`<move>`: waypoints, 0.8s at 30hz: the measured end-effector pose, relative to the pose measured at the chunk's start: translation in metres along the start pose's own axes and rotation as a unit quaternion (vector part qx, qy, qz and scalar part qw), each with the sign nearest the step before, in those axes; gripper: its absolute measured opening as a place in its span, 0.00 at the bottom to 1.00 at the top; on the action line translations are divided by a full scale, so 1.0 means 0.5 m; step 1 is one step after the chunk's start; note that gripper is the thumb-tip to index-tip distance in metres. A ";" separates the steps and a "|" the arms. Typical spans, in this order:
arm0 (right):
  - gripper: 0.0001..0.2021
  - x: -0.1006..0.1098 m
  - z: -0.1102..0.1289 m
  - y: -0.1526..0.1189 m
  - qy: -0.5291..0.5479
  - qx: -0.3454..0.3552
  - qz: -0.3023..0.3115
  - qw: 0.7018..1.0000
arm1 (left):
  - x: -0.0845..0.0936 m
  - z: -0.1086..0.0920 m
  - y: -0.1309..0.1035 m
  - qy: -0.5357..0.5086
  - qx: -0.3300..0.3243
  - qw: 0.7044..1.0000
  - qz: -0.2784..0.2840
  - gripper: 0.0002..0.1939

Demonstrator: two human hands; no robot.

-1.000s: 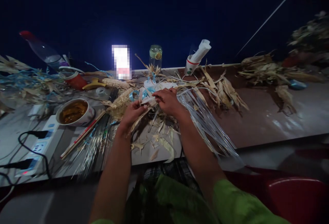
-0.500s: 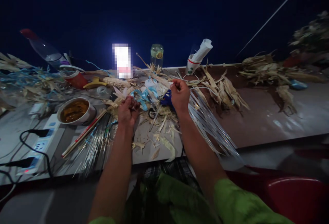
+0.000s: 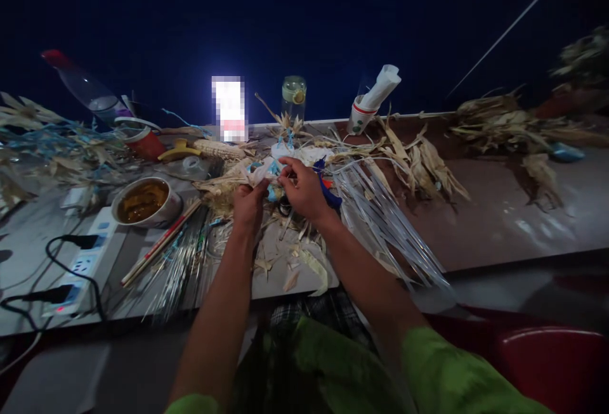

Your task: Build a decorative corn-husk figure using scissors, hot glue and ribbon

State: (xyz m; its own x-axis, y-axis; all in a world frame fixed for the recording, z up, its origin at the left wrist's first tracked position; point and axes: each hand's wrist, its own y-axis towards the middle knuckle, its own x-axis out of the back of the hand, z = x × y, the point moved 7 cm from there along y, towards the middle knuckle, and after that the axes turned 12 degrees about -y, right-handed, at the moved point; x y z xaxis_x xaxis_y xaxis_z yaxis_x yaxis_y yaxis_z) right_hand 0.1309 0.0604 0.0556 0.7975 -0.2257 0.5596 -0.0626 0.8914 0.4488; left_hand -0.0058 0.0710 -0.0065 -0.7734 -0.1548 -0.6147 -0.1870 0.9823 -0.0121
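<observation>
My left hand is closed, pinching a pale, petal-like piece of corn husk that stands up above its fingers. Close beside it, my right hand has thumb and fingertips brought together near the same piece. What lies between the right fingertips is too small to make out. Just beyond the hands are light blue ribbon and a white bundle. A dark blue handled tool shows partly behind the right hand. Husk scraps lie on the table below.
At left stand a bowl of brown liquid and a power strip with black cords. Thin wires and clear rods flank my arms. A glass jar, a paper cup and dried husks sit farther back.
My right hand has moved left and now meets my left hand. The left hand, with the pale husk piece, has shifted slightly right. More of the blue tool is uncovered.
</observation>
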 end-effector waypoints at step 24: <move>0.13 0.112 -0.077 0.003 -0.254 -0.141 0.092 0.953 | 0.046 -0.023 0.006 0.045 -0.060 0.991 -0.106 0.19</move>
State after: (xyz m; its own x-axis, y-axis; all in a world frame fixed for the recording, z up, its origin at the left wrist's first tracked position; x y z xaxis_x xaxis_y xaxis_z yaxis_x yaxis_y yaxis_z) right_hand 0.1983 0.0644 0.0609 0.3909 -0.1529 0.9077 0.0470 0.9881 0.1462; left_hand -0.0313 0.0692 -0.0115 -0.7590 -0.3714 -0.5348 -0.4182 0.9076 -0.0368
